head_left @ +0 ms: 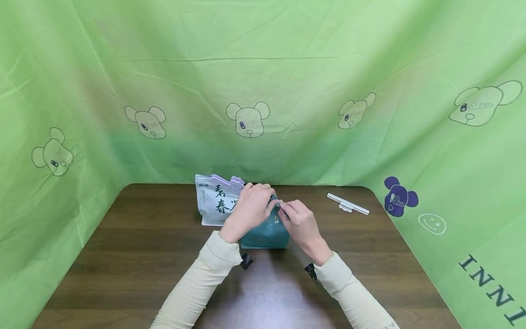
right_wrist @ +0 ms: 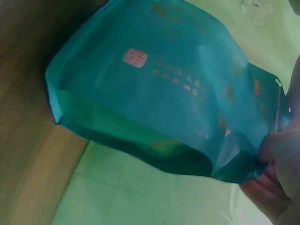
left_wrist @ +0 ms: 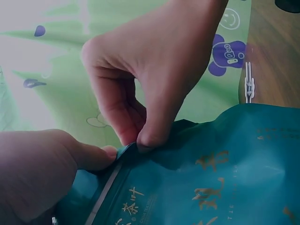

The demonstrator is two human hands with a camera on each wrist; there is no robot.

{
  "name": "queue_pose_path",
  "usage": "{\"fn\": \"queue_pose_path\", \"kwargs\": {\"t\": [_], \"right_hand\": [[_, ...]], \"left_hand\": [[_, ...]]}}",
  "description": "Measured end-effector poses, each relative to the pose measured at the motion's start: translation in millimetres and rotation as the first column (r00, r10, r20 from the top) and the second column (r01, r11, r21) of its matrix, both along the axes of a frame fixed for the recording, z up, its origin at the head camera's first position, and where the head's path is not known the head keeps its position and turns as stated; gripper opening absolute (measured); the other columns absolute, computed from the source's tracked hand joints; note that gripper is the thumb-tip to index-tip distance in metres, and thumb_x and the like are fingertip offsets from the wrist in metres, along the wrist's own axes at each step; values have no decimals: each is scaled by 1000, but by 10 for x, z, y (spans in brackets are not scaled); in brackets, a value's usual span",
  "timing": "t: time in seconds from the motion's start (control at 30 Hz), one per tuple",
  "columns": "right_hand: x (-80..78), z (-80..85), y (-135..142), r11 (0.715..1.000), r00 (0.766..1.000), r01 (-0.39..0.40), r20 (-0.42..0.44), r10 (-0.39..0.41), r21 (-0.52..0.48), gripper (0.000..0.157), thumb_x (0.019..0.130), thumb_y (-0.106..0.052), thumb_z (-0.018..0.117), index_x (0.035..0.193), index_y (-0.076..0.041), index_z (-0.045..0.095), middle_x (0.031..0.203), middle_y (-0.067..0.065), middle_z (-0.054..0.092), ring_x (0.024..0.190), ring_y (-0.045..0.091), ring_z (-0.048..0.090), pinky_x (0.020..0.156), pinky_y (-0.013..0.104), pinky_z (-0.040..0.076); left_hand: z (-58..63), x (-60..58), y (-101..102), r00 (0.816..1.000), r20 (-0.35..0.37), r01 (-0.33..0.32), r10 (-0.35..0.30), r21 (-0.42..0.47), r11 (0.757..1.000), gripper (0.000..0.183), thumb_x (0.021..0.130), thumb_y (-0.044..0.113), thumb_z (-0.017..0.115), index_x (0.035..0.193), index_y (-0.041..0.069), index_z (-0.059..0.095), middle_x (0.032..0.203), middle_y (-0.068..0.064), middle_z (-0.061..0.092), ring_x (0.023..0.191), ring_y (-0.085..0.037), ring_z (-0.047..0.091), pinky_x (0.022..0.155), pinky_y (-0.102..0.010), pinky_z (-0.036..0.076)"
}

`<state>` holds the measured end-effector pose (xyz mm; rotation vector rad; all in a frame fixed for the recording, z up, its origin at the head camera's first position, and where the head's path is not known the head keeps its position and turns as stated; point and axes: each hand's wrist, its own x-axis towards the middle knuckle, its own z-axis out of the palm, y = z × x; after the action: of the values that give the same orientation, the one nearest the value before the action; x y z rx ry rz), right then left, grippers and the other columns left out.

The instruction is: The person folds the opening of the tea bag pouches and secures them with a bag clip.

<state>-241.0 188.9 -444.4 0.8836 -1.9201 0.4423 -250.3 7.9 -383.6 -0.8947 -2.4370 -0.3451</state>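
A teal tea bag with gold lettering stands on the table, its top edge between both hands. My left hand reaches over the top from the left and pinches the edge beside the pale seal strip. Close by, the right hand pinches the same top edge at its right corner between thumb and fingers; in the left wrist view the two hands' fingertips are almost together. From the right wrist view, the bag's side gusset shows folded inward, and the thumb presses at its top end.
Just left and behind stands a white pouch with dark characters, a purple sealing clip along its top. A white sealing clip lies on the wooden table at the back right. Green printed cloth hangs around.
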Motion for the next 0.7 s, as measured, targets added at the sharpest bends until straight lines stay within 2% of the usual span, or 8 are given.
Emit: {"fn": "queue_pose_path", "kwargs": {"t": [0.13,0.23,0.3,0.4,0.5,0.57,0.63,0.7], "right_hand": [[-33,-12,81,996,995,-86,52,88,-30,23,76,10,79,99,6,76,83,12,70,72,24,64,64,32,55],[-83,-6,170,979,970,-184,146,196,-88,30,74,12,81,103,5,76,86,12,72,74,23,66,67,28,54],[-110,15,212,960,938,-241,221,268,-141,33,72,13,83,103,4,76,87,12,73,75,22,68,68,26,56],[-135,72,242,930,870,-291,342,355,-224,31,72,13,84,100,4,77,87,11,74,76,22,71,71,29,59],[-154,134,255,910,803,-305,439,404,-280,28,73,12,84,99,5,77,86,13,74,74,22,72,68,32,61],[-170,160,259,907,771,-302,484,413,-292,28,73,11,83,100,6,76,85,13,73,73,23,71,67,34,61],[-188,172,257,914,765,-300,503,402,-275,28,73,11,84,100,6,76,85,13,72,72,23,70,66,32,61],[-201,173,253,923,774,-293,504,382,-248,27,73,10,84,99,5,77,84,11,72,72,21,69,67,28,60]], "left_hand": [[4,-8,7,1000,3,1,-1,-19,1000,9,97,23,70,96,16,76,91,4,71,86,-17,68,77,-34,47],[10,-10,16,1000,13,-7,7,-39,999,9,97,23,69,99,16,76,93,4,72,88,-17,68,78,-34,47],[17,-7,20,1000,27,-14,15,-52,999,10,97,24,69,100,17,76,95,4,72,89,-17,68,79,-34,46],[26,0,23,999,40,-15,18,-61,998,11,98,24,69,101,17,76,96,5,72,90,-16,67,79,-33,46],[29,5,21,999,42,-13,16,-64,998,11,98,24,69,101,18,76,97,5,73,91,-16,67,79,-33,45],[26,7,17,999,36,-11,13,-69,998,10,98,24,69,101,18,76,98,6,73,91,-15,67,79,-33,45],[23,11,12,1000,29,-8,10,-68,998,10,98,24,68,100,18,76,97,6,72,92,-15,67,80,-33,45],[20,16,9,1000,22,-1,3,-61,998,9,98,23,68,99,18,76,96,6,72,91,-16,66,79,-33,44]]}}
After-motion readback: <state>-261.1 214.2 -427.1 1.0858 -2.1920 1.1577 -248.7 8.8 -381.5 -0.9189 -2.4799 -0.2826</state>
